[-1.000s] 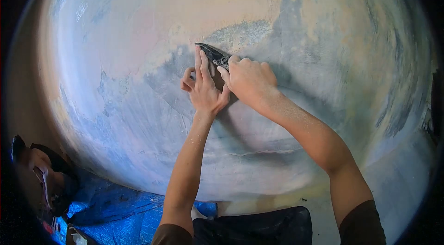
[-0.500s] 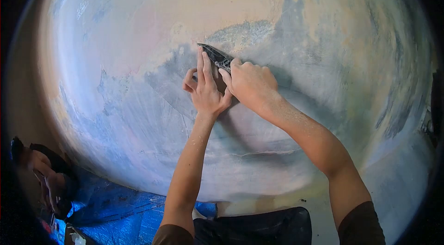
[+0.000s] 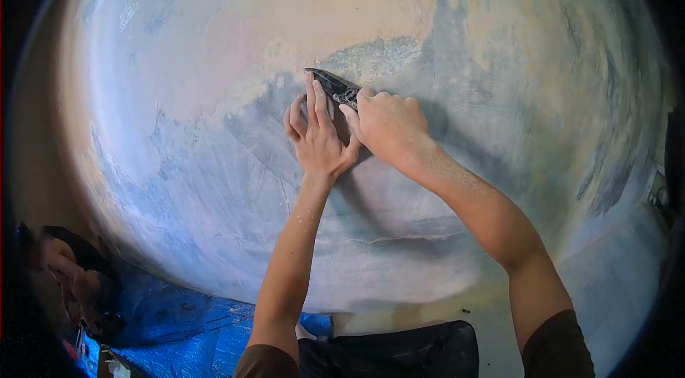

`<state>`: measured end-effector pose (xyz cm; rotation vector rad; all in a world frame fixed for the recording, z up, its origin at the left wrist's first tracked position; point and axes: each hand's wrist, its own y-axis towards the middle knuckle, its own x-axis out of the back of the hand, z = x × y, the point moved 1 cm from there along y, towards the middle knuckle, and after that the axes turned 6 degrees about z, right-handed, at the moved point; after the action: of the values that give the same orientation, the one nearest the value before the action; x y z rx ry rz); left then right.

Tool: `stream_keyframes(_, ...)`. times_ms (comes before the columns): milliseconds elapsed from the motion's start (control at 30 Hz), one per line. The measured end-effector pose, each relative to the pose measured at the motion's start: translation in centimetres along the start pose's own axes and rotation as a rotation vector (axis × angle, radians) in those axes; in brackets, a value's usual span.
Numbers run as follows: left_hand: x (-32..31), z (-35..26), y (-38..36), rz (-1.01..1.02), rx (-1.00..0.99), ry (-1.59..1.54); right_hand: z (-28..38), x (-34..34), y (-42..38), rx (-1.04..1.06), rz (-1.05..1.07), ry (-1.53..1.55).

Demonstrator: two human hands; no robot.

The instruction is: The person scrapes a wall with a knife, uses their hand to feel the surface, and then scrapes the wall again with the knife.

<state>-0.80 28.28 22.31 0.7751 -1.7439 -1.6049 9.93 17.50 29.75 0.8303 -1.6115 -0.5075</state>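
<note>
My right hand (image 3: 391, 121) is closed round the handle end of a dark trowel (image 3: 334, 85), a tapered tool with a pale-streaked metal part near the grip. Its narrow tip points up and left against the painted wall (image 3: 214, 57). My left hand (image 3: 319, 137) is open beside it, index and middle fingers stretched along the tool's left edge, the other fingers bent outward. The left thumb reaches toward the right hand. Pale dust speckles both forearms. Around the tool, the wall has grey-blue smears, and a rough grey patch (image 3: 378, 54) lies just above it.
A crouching person (image 3: 75, 274) is at the lower left, beside a blue tarp (image 3: 185, 324) on the floor. A small open box (image 3: 114, 364) stands at the bottom left edge. Black cloth (image 3: 392, 351) shows below my arms.
The bent fingers of my left hand have straightened a little. The trowel and my right hand stay almost in place. The person at lower left has bent slightly lower.
</note>
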Motion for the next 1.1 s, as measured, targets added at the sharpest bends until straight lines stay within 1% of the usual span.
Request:
stream_keyframes(133, 0.5, 0.0, -0.3, 0.012, -0.058, -0.009, -0.5, -1.1, -0.1, -0.006, 0.022, 0.03)
stream_keyframes(233, 0.5, -0.1, -0.3, 0.024, -0.059, 0.01, -0.5, -1.3, -0.2, -0.042, 0.023, 0.106)
stream_keyframes(433, 0.5, -0.1, -0.4, 0.027, -0.04, -0.033, -0.6, 0.2, -0.3, -0.035, 0.039, 0.072)
stream_keyframes(533, 0.6, 0.0, -0.4, 0.048, -0.06, 0.041, -0.6, 0.8, -0.2, -0.049, 0.046, 0.021)
stream_keyframes(633, 0.6, -0.1, -0.2, 0.068, -0.039, 0.022, -1.3, 0.8, 0.3, -0.007, 0.04, 0.02)
stream_keyframes(733, 0.2, 0.0, 0.4, 0.125, -0.011, 0.106, -0.9, 0.9, 0.6, -0.042, 0.04, -0.023)
stream_keyframes(833, 0.3, 0.0, 0.6, 0.162, 0.007, 0.1, -1.5, 1.2, 1.0, 0.02, 0.014, -0.059)
stream_keyframes(933, 0.5, -0.3, 0.8, 0.175, 0.022, 0.158, -1.5, 1.8, 1.2, 0.042, 0.048, -0.113)
stream_keyframes(1033, 0.5, -0.4, 0.8, 0.163, 0.012, 0.162, -0.9, 2.3, 1.1, -0.016, 0.079, -0.147)
stream_keyframes(1100, 0.4, -0.2, 0.7, 0.162, 0.014, 0.161, -0.7, 2.1, 0.8, -0.002, 0.044, -0.139)
